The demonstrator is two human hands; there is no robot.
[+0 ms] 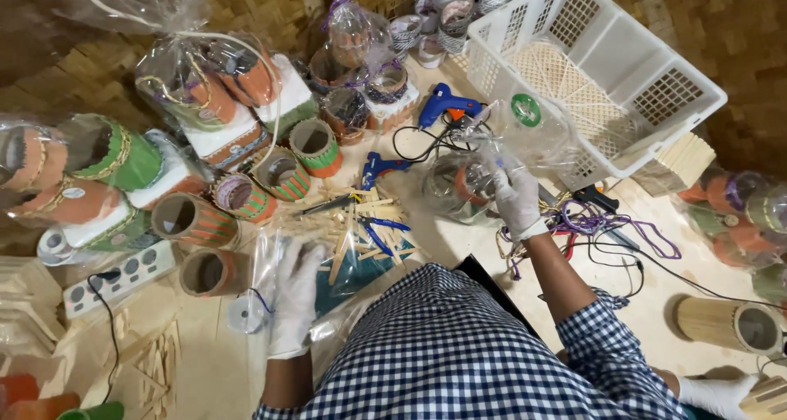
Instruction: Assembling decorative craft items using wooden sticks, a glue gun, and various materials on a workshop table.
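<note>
My right hand (516, 199), in a white glove, grips the top of a clear plastic bag (492, 141) that wraps an orange decorated cup (463, 184). My left hand (295, 293), also gloved, lies flat on a clear plastic sheet (266, 260) on the floor. Just right of it is a pile of flat wooden sticks (361, 223), with blue-handled pliers (381, 231) lying on the pile. My checked shirt fills the bottom centre.
Orange and green striped cups (316, 145), some bagged, crowd the left. A white plastic basket (590, 68) stands top right. Two blue glue guns (447, 104), cables, purple cord (607, 223) and a power strip (119, 276) lie about. Another gloved hand (721, 391) shows bottom right.
</note>
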